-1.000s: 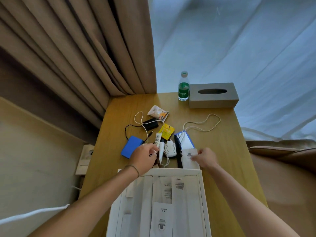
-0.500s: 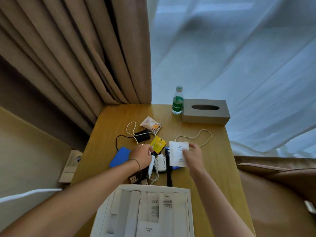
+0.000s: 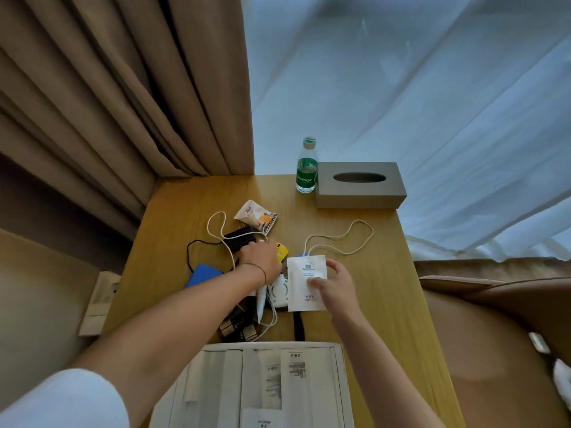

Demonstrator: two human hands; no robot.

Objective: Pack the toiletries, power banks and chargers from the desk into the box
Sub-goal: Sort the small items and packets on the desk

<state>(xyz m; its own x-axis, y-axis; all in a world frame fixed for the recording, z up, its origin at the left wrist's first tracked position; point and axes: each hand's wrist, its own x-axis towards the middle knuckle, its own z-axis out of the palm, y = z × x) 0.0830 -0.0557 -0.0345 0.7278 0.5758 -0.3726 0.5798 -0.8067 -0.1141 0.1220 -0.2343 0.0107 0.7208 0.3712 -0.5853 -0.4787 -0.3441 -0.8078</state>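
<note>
On the wooden desk (image 3: 386, 304) lies a pile of small items. My right hand (image 3: 335, 284) pinches a flat white sachet (image 3: 304, 282) above the pile. My left hand (image 3: 261, 261) reaches over the pile, its fingertips at the black charger (image 3: 239, 237) and the yellow packet (image 3: 282, 251); its fingers are hidden from above. Around it lie a blue power bank (image 3: 202, 273), a white charger (image 3: 279, 291), a white tube (image 3: 261, 302), a black comb (image 3: 298, 325) and small brown bottles (image 3: 238, 330). The open white box (image 3: 338, 359) holds white packets at the desk's near edge.
A white cable (image 3: 340, 239) loops right of the pile, and a snack sachet (image 3: 256, 216) lies behind it. A green-labelled water bottle (image 3: 306, 168) and a grey tissue box (image 3: 360, 186) stand at the back. Curtains hang behind the desk. A brown chair (image 3: 494, 304) is on the right.
My right hand has lifted the white sachet off the desk. My left hand has left the white tube and moved farther back, toward the black charger.
</note>
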